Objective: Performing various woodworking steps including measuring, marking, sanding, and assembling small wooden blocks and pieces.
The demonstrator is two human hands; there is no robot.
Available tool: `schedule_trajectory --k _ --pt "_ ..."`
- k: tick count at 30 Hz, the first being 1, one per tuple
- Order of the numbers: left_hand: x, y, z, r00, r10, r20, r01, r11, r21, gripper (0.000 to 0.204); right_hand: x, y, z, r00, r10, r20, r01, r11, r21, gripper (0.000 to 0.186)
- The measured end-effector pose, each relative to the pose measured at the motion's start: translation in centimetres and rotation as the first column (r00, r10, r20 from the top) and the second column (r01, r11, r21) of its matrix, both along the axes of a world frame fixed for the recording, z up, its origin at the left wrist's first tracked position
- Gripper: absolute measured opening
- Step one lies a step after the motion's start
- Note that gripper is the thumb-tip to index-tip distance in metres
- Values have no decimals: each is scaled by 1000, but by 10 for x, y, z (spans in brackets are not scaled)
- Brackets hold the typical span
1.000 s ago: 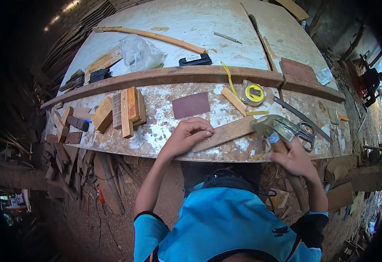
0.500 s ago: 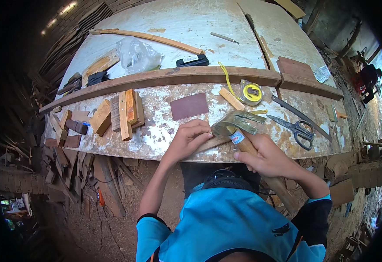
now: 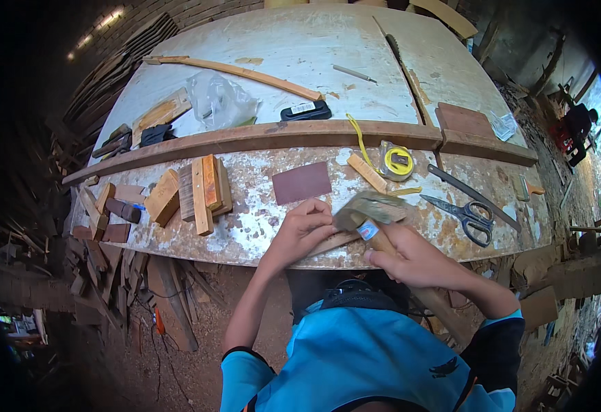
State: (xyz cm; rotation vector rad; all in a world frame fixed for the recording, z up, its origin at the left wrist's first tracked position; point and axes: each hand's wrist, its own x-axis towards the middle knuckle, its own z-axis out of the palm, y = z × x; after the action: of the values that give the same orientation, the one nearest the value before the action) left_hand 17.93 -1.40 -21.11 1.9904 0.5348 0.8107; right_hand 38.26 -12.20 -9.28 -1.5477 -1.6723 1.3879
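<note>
Raised since before, right hand point(image 3: 410, 257) grips a wooden-handled hammer point(image 3: 366, 213) (worn head); left hand point(image 3: 304, 230) pins a strip point(image 3: 331, 242).

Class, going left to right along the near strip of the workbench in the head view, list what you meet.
Stack of wooden blocks → brown sandpaper sheet → left hand → hammer head → yellow tape measure → scissors

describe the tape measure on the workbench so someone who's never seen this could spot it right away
Find the long wooden strip crossing the workbench. Just below its right half, beside the scissors, lies the tape measure: the only round yellow thing there, trailing a yellow tape.
</note>
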Motion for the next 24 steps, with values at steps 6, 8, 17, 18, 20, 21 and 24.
schedule_trajectory --k 6,8,17,18,20,21,24 --pt "2 -2 3 1000 18 -4 -18 1000 4 12 6 -1 -5 990 72 120 -75 997 20 48" --pt "3 -2 3 1000 12 -2 -12 1000 -24 12 3 -1 -27 987 27 161 -100 880 464 49" --pt "4 -1 2 1000 12 -8 -12 999 -31 13 0 -1 5 979 79 189 -84 996 18 52" --pt "3 0 1 1000 8 12 -8 999 -43 13 -1 0 4 980 77 186 -82 996 18 52" --pt "2 1 1 1000 11 6 -11 999 -39 13 1 1 5 968 90 234 -83 996 -38 66" --pt "2 1 2 1000 14 0 -14 999 -36 13 2 0 4 968 90 234 -83 996 -36 66" --pt "4 1 5 1000 -9 1 9 999 -48 14 3 -7 -5 991 59 119 -90 957 274 51"
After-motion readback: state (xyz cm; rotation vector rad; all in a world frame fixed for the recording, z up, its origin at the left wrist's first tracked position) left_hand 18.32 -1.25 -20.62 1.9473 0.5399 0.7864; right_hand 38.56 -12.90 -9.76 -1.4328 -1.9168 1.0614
